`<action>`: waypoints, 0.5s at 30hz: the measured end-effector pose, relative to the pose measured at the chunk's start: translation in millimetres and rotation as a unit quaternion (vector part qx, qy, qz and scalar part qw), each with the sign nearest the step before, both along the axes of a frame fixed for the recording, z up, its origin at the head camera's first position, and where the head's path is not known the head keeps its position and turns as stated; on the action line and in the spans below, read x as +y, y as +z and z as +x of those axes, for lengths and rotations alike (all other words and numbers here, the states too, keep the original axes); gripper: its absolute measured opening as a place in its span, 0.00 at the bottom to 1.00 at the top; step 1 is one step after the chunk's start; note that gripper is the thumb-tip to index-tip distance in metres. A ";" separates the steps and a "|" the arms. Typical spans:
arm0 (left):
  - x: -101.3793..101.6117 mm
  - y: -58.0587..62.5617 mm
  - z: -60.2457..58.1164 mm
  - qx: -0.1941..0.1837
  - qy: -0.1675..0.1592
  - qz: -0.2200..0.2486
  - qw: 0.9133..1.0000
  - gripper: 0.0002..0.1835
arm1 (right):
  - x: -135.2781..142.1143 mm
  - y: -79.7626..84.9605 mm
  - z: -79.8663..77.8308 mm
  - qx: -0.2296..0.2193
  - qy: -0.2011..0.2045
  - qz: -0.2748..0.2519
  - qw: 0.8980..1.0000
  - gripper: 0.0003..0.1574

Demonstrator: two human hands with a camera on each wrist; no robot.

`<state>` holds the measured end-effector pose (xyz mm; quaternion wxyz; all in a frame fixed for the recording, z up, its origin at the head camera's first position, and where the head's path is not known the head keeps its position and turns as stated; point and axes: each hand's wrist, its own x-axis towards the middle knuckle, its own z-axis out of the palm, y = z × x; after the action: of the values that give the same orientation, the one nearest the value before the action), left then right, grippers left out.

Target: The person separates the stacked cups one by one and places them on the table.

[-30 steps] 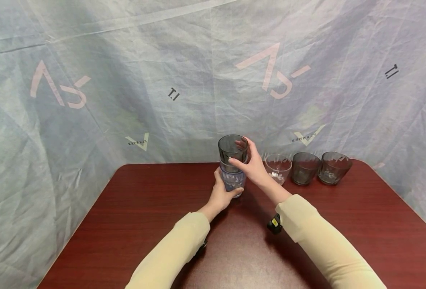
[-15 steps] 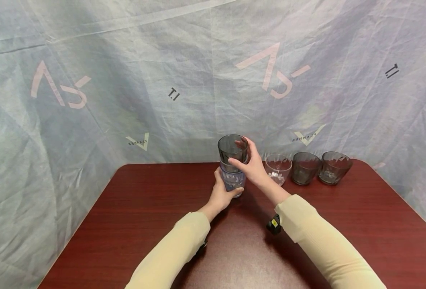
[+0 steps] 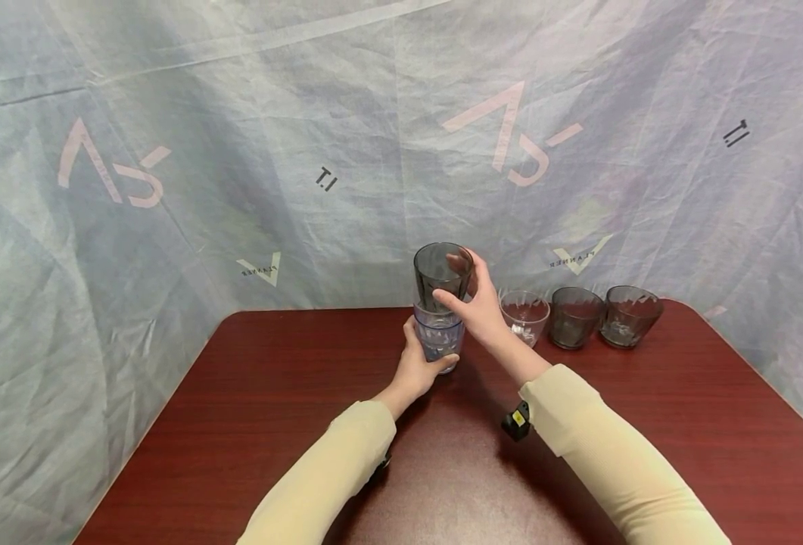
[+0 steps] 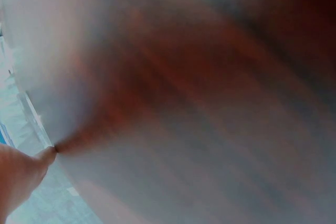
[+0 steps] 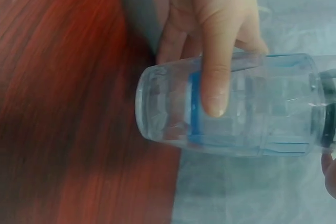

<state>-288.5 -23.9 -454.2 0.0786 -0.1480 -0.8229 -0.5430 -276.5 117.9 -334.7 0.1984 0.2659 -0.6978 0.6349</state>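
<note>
My left hand point(image 3: 416, 369) grips a stack of nested glasses point(image 3: 440, 338), clear and blue-tinted, near the middle of the far table edge. In the right wrist view its thumb point(image 5: 215, 87) lies across the stack's side, close to a blue band. My right hand point(image 3: 480, 304) holds a dark grey glass point(image 3: 434, 266) upright above the stack, thumb in front and fingers behind. The dark glass's base still overlaps the top of the stack; whether they touch I cannot tell. The left wrist view is mostly blurred, with part of a hand point(image 4: 21, 174) at lower left.
To the right of my hands stand a clear glass point(image 3: 525, 312) and two dark grey glasses, one point(image 3: 576, 318) in the middle and another point(image 3: 629, 316) outermost. A grey printed sheet point(image 3: 347, 227) hangs behind the reddish-brown table point(image 3: 272, 378).
My right hand has raised the dark grey glass slightly, so more of it shows above the stack. The left hand and the stack have stayed in place.
</note>
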 end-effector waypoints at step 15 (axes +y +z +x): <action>1.0 -0.1 -0.9 -0.001 0.003 0.004 1.000 0.53 | 9.4 20.9 8.6 0.042 -0.004 -0.062 0.997 0.46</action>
<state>-289.5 -22.9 -454.3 0.0798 -0.1450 -0.8211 -0.5462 -267.9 127.3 -313.9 0.2462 0.2768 -0.6494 0.6641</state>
